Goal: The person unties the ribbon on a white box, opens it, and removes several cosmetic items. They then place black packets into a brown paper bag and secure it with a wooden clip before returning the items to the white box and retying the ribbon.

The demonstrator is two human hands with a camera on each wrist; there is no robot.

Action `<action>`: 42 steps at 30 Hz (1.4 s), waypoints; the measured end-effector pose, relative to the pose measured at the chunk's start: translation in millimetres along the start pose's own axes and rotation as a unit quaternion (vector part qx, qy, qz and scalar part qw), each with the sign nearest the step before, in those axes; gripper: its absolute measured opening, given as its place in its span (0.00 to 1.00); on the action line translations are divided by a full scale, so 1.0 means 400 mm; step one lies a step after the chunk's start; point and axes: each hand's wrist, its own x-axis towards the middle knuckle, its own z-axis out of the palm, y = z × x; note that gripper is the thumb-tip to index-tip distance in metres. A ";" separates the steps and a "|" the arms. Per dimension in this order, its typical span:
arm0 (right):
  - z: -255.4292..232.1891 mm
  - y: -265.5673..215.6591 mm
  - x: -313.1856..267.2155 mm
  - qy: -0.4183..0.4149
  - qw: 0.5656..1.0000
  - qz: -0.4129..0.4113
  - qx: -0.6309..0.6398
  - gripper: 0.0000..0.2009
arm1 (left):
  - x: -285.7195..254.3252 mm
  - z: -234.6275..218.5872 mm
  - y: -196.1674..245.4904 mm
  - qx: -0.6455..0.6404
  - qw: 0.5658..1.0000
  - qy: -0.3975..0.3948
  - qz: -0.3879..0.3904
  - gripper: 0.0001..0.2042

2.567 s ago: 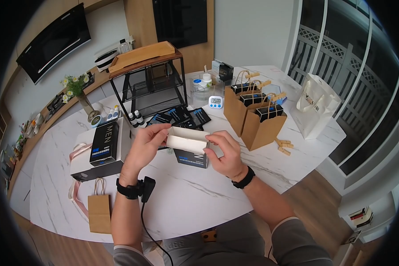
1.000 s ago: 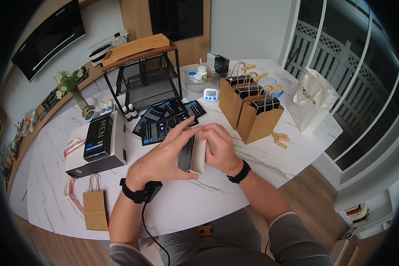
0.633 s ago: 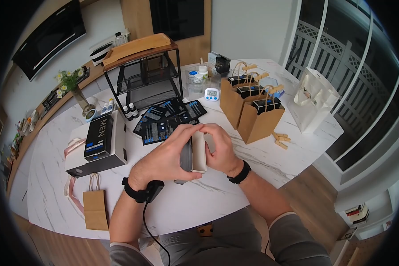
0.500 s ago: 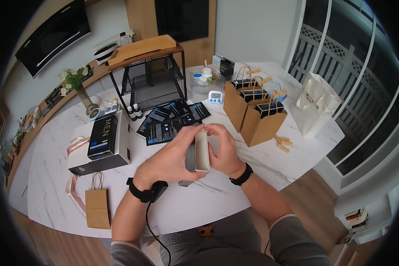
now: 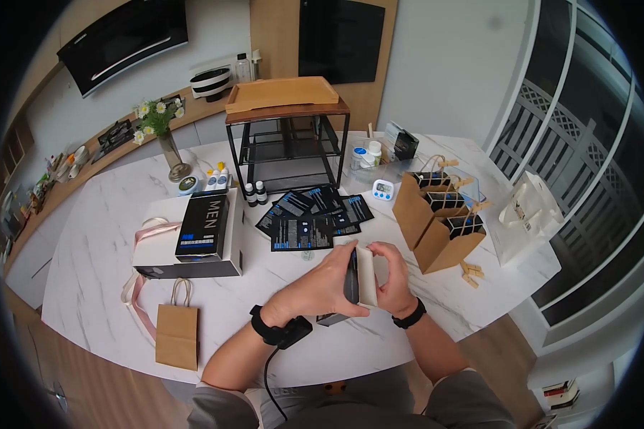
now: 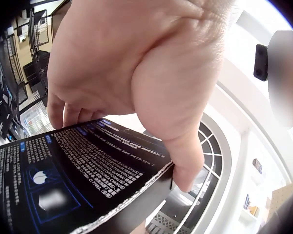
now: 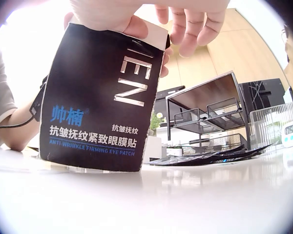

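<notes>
A black box with a white inside stands on the table near its front edge, its top open [image 5: 366, 279]. My left hand [image 5: 318, 289] grips it from the left, thumb at the near end and fingers at the far end. In the left wrist view the thumb presses the edge of the printed black box [image 6: 88, 170]. My right hand [image 5: 393, 281] holds the upper right side, and in the right wrist view the thumb lies on the front of the box [image 7: 95, 97] near the top. Black sachets [image 5: 302, 234] lie fanned out beyond the hands.
Brown bags [image 5: 444, 247] with black boxes inside stand at the right, beside a white bag [image 5: 526, 222]. A closed black box [image 5: 202, 225] lies on a white box at the left, near a small brown bag [image 5: 177, 336]. A rack [image 5: 286, 111] stands behind.
The head view has shifted, so the table items appear lower and further right. Both hands went from holding the box's two ends to gripping it turned lengthwise, and they still hold it.
</notes>
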 end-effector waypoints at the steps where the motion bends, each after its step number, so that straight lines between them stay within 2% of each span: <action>1: -0.001 0.002 -0.003 -0.003 1.000 0.000 0.001 0.27 | 0.002 -0.003 -0.002 -0.021 1.000 -0.015 -0.009 0.63; 3: 0.001 0.004 -0.013 0.017 0.997 0.049 0.057 0.23 | -0.004 -0.009 0.006 -0.026 0.999 -0.012 -0.019 0.62; 4: 0.007 -0.001 -0.013 0.067 0.992 0.078 0.077 0.19 | -0.008 -0.014 0.013 -0.023 0.999 -0.013 -0.030 0.62; 5: 0.008 0.005 -0.007 0.063 0.992 0.079 0.078 0.19 | -0.011 -0.017 0.016 -0.019 0.999 -0.013 -0.041 0.62; 7: 0.000 0.038 0.014 0.163 0.951 0.204 0.168 0.17 | -0.016 -0.019 0.017 -0.009 1.000 0.002 -0.030 0.61; 9: -0.018 0.084 0.050 0.128 0.954 0.234 0.136 0.17 | -0.025 -0.025 0.043 0.034 0.999 -0.014 -0.021 0.60; 10: -0.019 0.101 0.087 -0.006 0.972 0.230 0.044 0.18 | -0.030 -0.022 0.051 0.038 0.999 -0.005 -0.004 0.58; 11: -0.015 0.113 0.117 -0.141 0.964 0.219 -0.048 0.19 | -0.033 -0.018 0.055 0.035 0.999 -0.004 -0.007 0.58; 12: 0.008 0.142 0.132 -0.144 0.963 0.221 -0.048 0.19 | -0.035 -0.011 0.059 0.032 0.999 -0.015 0.013 0.57; 14: 0.086 0.223 0.146 -0.292 0.950 0.058 -0.093 0.25 | -0.037 0.008 0.060 0.052 0.997 -0.007 0.055 0.55; 15: 0.117 0.232 0.153 -0.294 0.950 0.057 -0.092 0.25 | -0.040 0.011 0.062 0.052 0.997 -0.004 0.054 0.55; 17: 0.183 0.229 0.176 -0.350 0.927 -0.062 -0.117 0.29 | -0.047 0.005 0.070 0.076 0.995 -0.008 0.065 0.56; 19: 0.222 0.218 0.188 -0.383 0.913 -0.071 -0.126 0.29 | -0.052 -0.011 0.076 0.073 0.995 -0.007 0.062 0.57; 22: 0.258 0.209 0.216 -0.462 0.844 -0.140 -0.231 0.27 | -0.057 -0.034 0.070 0.106 0.991 0.017 0.076 0.55; 23: 0.271 0.207 0.212 -0.463 0.845 -0.140 -0.230 0.27 | -0.058 -0.044 0.065 0.085 0.993 0.032 0.076 0.54; 24: 0.285 0.213 0.203 -0.471 0.820 -0.173 -0.277 0.26 | -0.059 -0.055 0.061 0.063 0.994 0.046 0.077 0.53; 25: 0.292 0.228 0.190 -0.477 0.791 -0.203 -0.324 0.25 | -0.058 -0.070 0.057 0.065 0.996 0.030 0.044 0.52; 26: 0.301 0.242 0.180 -0.446 0.804 -0.236 -0.314 0.25 | -0.059 -0.086 0.052 0.066 0.995 0.047 0.052 0.51; 27: 0.301 0.258 0.171 -0.494 0.783 -0.196 -0.324 0.27 | -0.059 -0.103 0.048 0.066 0.994 0.065 0.061 0.51; 28: 0.287 0.295 0.160 -0.467 0.824 -0.196 -0.255 0.27 | -0.063 -0.128 0.062 0.069 0.992 0.083 0.069 0.51; 29: 0.268 0.304 0.169 -0.437 0.859 -0.195 -0.183 0.26 | -0.066 -0.139 0.050 0.065 0.994 0.085 0.031 0.53; 30: 0.247 0.313 0.178 -0.384 0.914 -0.130 -0.019 0.20 | -0.070 -0.153 0.046 0.053 0.994 0.092 0.030 0.54; 31: 0.254 0.326 0.175 -0.367 0.929 -0.041 0.009 0.16 | -0.074 -0.166 0.043 0.042 0.994 0.100 0.029 0.56; 32: 0.213 0.258 0.215 -0.331 0.942 -0.018 -0.048 0.12 | -0.077 -0.178 0.040 0.058 0.994 0.093 0.009 0.58; 33: 0.165 0.174 0.264 -0.293 0.950 0.005 -0.105 0.09 | -0.079 -0.187 0.042 0.061 0.994 0.079 -0.034 0.59; 35: 0.118 0.163 0.297 -0.162 0.972 0.127 -0.114 0.08 | -0.079 -0.183 0.012 0.073 0.992 0.099 -0.014 0.62; 37: 0.037 0.177 0.323 -0.049 0.985 0.144 -0.079 0.09 | -0.073 -0.181 0.005 0.067 0.993 0.090 -0.021 0.63; 39: -0.068 0.144 0.373 -0.059 0.966 0.250 0.015 0.07 | -0.061 -0.169 -0.013 0.047 0.994 0.096 -0.019 0.63; 41: -0.143 0.060 0.405 0.005 0.959 0.268 0.091 0.06 | -0.052 -0.160 -0.010 0.041 0.995 0.087 -0.039 0.61; 42: -0.172 0.017 0.417 0.026 0.961 0.259 0.089 0.06 | -0.046 -0.150 -0.011 0.039 0.994 0.095 -0.045 0.61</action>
